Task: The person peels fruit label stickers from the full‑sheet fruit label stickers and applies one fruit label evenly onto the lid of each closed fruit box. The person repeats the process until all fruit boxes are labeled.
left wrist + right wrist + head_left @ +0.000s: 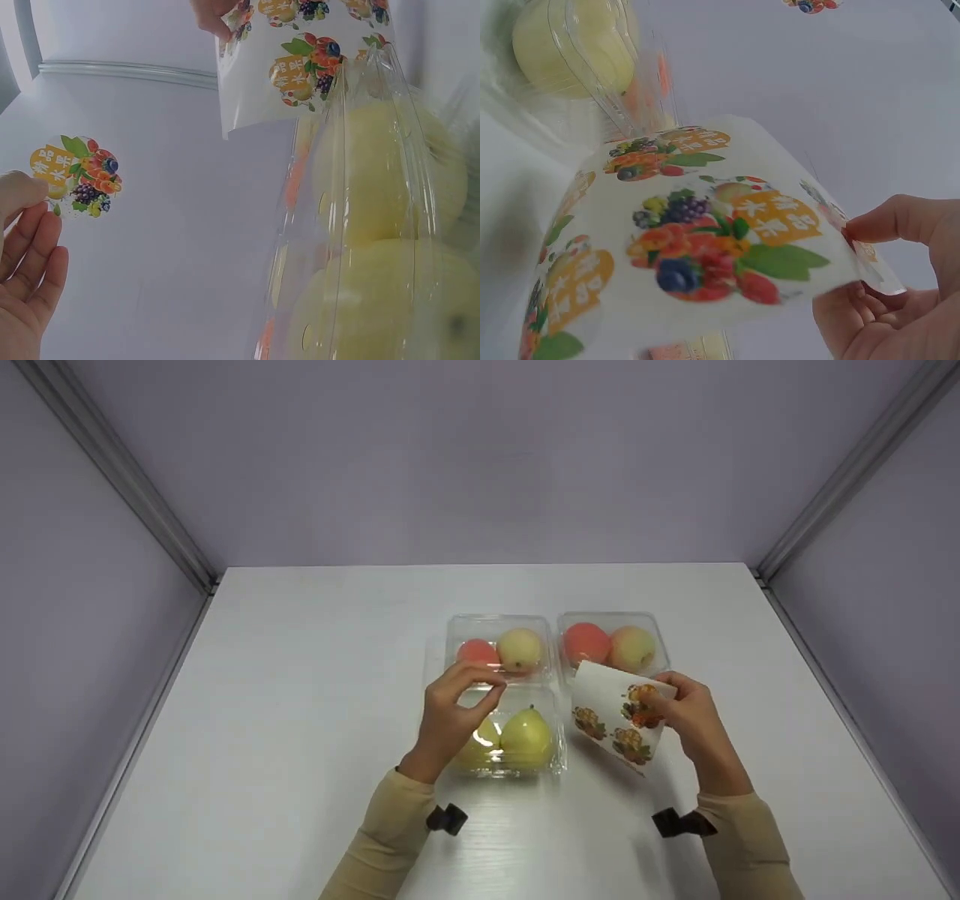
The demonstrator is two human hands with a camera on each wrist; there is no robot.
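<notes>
In the left grip [450, 712], hold the fruit sticker [86, 176] pinched at one edge, clear of the sticker sheet [611, 709] clamped in the right grip [694, 724]. Apparently between peeling and application. Next, probably align over the pear clamshell [557, 739] near the left grip; press flat.

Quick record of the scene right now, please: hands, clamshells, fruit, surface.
left hand: pinches one fruit-print sticker
right hand: holds sticker sheet near its edge
front clamshell: two yellow-green pears
rear-left clamshell: red fruit, pale yellow fruit
rear-right clamshell: coral fruit, blushed yellow fruit
surface: white table
</notes>
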